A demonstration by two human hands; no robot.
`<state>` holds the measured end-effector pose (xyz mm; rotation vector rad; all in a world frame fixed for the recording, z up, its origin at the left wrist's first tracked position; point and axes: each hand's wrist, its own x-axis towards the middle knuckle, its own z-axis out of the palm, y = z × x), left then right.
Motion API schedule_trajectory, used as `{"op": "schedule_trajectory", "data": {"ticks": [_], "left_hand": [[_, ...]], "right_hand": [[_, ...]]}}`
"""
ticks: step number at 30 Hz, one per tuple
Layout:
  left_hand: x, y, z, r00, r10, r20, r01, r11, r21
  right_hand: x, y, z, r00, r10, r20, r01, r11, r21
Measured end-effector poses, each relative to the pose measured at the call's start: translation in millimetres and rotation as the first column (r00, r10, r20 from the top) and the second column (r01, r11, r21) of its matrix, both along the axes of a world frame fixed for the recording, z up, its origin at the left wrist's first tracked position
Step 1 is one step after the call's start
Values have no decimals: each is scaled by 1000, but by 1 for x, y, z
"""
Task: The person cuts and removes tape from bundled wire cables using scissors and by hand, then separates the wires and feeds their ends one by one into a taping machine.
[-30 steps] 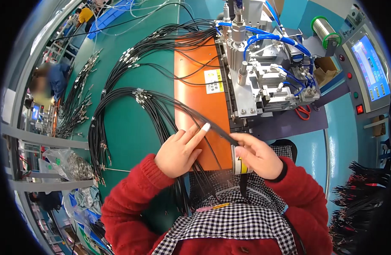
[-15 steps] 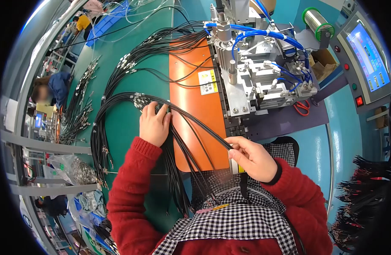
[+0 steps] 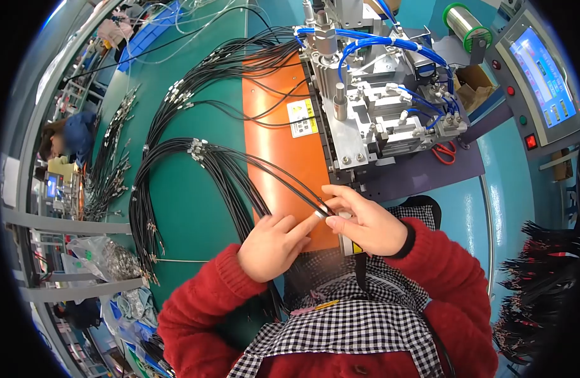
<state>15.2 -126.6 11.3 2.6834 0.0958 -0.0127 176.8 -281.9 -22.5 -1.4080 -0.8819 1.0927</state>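
Note:
My right hand (image 3: 369, 223) pinches a few black cables (image 3: 284, 173) near their ends, over the front edge of the orange plate. My left hand (image 3: 274, 246) is palm down over the lower part of the cable bundle (image 3: 224, 179), its fingers apart. Its stretched index finger reaches the held cables beside my right fingertips. Silvery connector ends (image 3: 197, 149) gather where the bundle fans out. What lies beneath my left palm is hidden.
The orange plate (image 3: 284, 195) adjoins a machine (image 3: 359, 120) with blue air tubes. A wire spool (image 3: 466, 26), a control screen (image 3: 542, 79) and red-handled scissors (image 3: 444, 152) are at the right. More cables (image 3: 110, 151) lie left on the green table. Another person (image 3: 79, 135) sits far left.
My left hand has left the connector ends and moved down and right, close to my right hand. The right hand has shifted slightly left, still gripping cables.

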Motion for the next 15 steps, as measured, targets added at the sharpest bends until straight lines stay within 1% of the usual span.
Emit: {"op": "schedule_trajectory", "data": {"ticks": [2,4,5,6,7,8,9,10,12,13,15], "left_hand": [[-3,5,4,997,-14,-78,4,992,-128],[2,21,8,989,120,-91,-130,985,-115],[9,33,7,988,121,-92,-131,985,-113],[18,46,4,976,168,136,-180,981,78],[27,57,4,918,162,362,-264,931,253],[36,63,7,919,58,390,-181,941,286],[42,67,9,911,-44,411,-102,940,326],[44,67,8,912,-37,408,-113,934,338],[48,63,3,906,-213,366,143,967,210],[47,62,3,909,-207,362,133,967,220],[42,55,2,920,-256,298,178,948,266]], "right_hand": [[4,-1,4,1000,11,-9,-11,998,-59],[4,-1,3,1000,22,17,-21,999,-51],[4,0,3,998,31,45,-29,999,-42],[4,0,3,996,41,74,-39,999,-32],[4,1,4,993,51,104,-49,999,-19],[4,2,5,993,54,105,-54,999,-9],[2,1,6,996,16,91,-16,1000,2],[-1,-2,6,997,-17,72,17,1000,10],[-4,-10,8,996,-78,37,77,997,18],[-3,-12,8,997,-67,34,67,997,28],[1,-22,9,996,-86,-22,86,996,-1]]}}
